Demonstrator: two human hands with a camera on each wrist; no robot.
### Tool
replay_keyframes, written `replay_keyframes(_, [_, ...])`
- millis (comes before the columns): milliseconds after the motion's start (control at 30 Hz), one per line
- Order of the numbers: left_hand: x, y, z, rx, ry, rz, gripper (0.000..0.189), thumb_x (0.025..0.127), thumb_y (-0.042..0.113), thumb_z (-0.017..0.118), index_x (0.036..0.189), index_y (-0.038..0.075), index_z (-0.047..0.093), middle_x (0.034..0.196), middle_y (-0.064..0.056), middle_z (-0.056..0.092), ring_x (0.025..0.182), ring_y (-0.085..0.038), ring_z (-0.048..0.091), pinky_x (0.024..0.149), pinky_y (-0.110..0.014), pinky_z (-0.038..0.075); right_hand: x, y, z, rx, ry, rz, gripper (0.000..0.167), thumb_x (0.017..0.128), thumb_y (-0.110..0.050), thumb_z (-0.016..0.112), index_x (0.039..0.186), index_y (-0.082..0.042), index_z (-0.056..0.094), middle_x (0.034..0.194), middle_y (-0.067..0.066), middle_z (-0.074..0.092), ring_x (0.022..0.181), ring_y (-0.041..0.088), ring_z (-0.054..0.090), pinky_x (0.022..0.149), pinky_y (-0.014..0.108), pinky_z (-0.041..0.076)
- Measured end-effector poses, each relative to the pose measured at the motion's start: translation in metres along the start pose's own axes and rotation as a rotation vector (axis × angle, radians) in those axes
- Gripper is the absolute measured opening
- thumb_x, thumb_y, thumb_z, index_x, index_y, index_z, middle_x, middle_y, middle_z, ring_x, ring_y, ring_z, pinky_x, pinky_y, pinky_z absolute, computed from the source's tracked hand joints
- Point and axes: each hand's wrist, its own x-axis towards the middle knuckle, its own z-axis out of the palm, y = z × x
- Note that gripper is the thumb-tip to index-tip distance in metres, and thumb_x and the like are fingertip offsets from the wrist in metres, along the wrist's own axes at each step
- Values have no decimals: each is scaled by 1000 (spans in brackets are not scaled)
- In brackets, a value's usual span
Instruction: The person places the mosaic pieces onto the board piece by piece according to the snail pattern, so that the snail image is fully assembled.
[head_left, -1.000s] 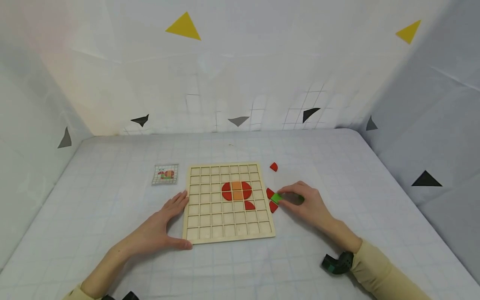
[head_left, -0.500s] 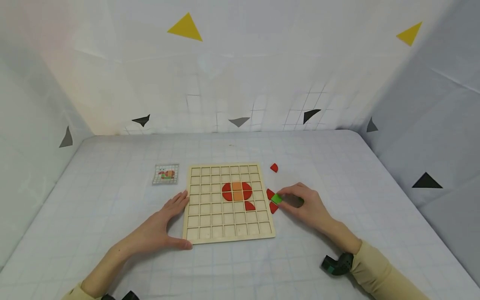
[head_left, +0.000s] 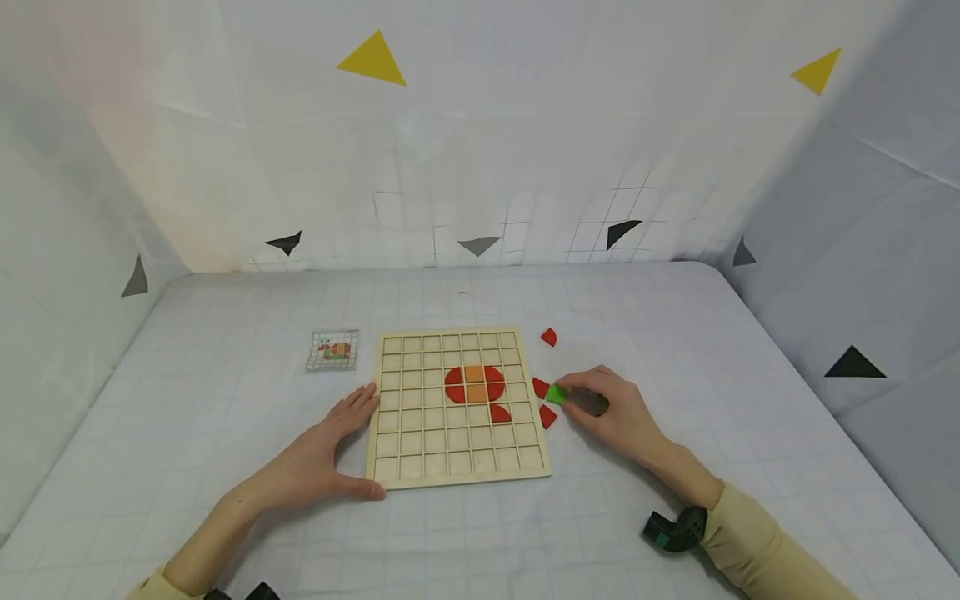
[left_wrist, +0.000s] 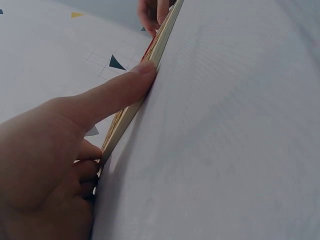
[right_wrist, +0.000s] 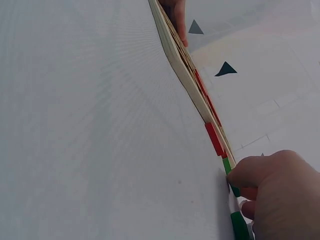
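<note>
A pale wooden grid board [head_left: 427, 467] lies on the table. Set in its cells are orange squares [head_left: 476, 383] flanked by red rounded pieces [head_left: 454, 386], with a red quarter-circle [head_left: 500, 413] just below. My left hand [head_left: 311, 462] rests along the board's left edge, fingers spread and thumb at the near corner. Right of the board, my right hand [head_left: 626, 417] pinches a green square tile [head_left: 556, 394] between thumb and index finger. Two red quarter-circle tiles [head_left: 541, 387] lie beside it, close to the board's edge. Beneath that hand sits another green piece [right_wrist: 239, 226].
Left of the board lies a small card [head_left: 332, 350] with a gridded, coloured picture. One more red quarter-circle tile [head_left: 549, 337] is near the board's far right corner. White gridded cloth covers the table, and white sheets with yellow and dark triangles stand around it.
The green tile in my right hand has shifted slightly right and away from the lower red tile. My left hand stays at the board's edge.
</note>
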Motion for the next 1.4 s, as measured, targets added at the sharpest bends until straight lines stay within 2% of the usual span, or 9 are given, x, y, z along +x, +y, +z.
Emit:
replay_keyframes(233, [0, 0, 0, 7, 3, 4, 122, 66, 66, 82, 160, 14, 25, 169, 1, 12, 155, -33, 7, 121, -62, 16, 0, 2, 1, -39, 24, 61, 34, 76, -10, 87, 108, -15, 75, 102, -8, 74, 94, 10, 62, 79, 20, 51])
replay_keyframes(367, [0, -1, 0, 5, 5, 5, 122, 65, 66, 82, 160, 14, 25, 169, 1, 12, 155, -33, 7, 121, -61, 16, 0, 1, -1, -37, 33, 82, 33, 76, -10, 87, 106, -14, 75, 99, -6, 73, 90, 11, 63, 75, 20, 52])
replay_keyframes(533, [-1, 0, 0, 8, 4, 5, 123, 65, 67, 82, 160, 13, 25, 169, 1, 12, 155, -33, 7, 120, -62, 17, 3, -12, -3, 3, 47, 163, 32, 79, -11, 85, 108, -17, 75, 99, -5, 71, 89, 11, 62, 73, 23, 51])
replay_keyframes(633, [0, 0, -1, 17, 4, 6, 123, 65, 67, 82, 160, 14, 25, 169, 1, 12, 155, -32, 8, 120, -62, 17, 7, -24, 0, 50, 11, 199, 30, 81, -14, 84, 110, -19, 75, 101, -7, 72, 92, 10, 63, 76, 25, 51])
replay_keyframes(767, [1, 0, -1, 26, 2, 7, 122, 66, 67, 82, 160, 14, 25, 169, 2, 12, 155, -32, 8, 121, -60, 17, 16, -44, 11, 127, -42, 177, 30, 82, -12, 83, 110, -16, 75, 99, -5, 72, 91, 14, 64, 78, 30, 53])
replay_keyframes(867, [1, 0, -1, 20, -1, 0, 123, 65, 67, 82, 160, 14, 24, 169, 1, 12, 155, -32, 8, 121, -61, 17, 24, -53, 25, 175, -62, 142, 29, 82, -11, 83, 109, -14, 75, 94, -5, 69, 84, 16, 62, 74, 31, 53])
replay_keyframes(1000, [1, 1, 0, 15, -8, -9, 123, 65, 66, 82, 160, 14, 24, 169, 0, 11, 155, -32, 7, 121, -61, 17, 30, -55, 42, 164, -70, 86, 26, 84, -14, 81, 109, -14, 75, 95, -6, 70, 80, 15, 59, 68, 27, 51])
replay_keyframes(1267, [2, 0, 1, 17, -10, -12, 124, 64, 66, 83, 160, 14, 24, 169, 1, 11, 155, -31, 7, 121, -60, 17, 36, -63, 58, 147, -59, 55, 24, 83, -16, 82, 106, -15, 76, 100, -7, 72, 92, 9, 64, 79, 26, 57])
replay_keyframes(1400, [1, 0, 0, 14, -8, -11, 124, 64, 66, 83, 160, 14, 23, 169, 1, 11, 156, -31, 7, 121, -60, 17, 36, -64, 62, 160, -50, 0, 26, 82, -16, 83, 107, -16, 76, 100, -7, 73, 91, 8, 63, 80, 26, 55])
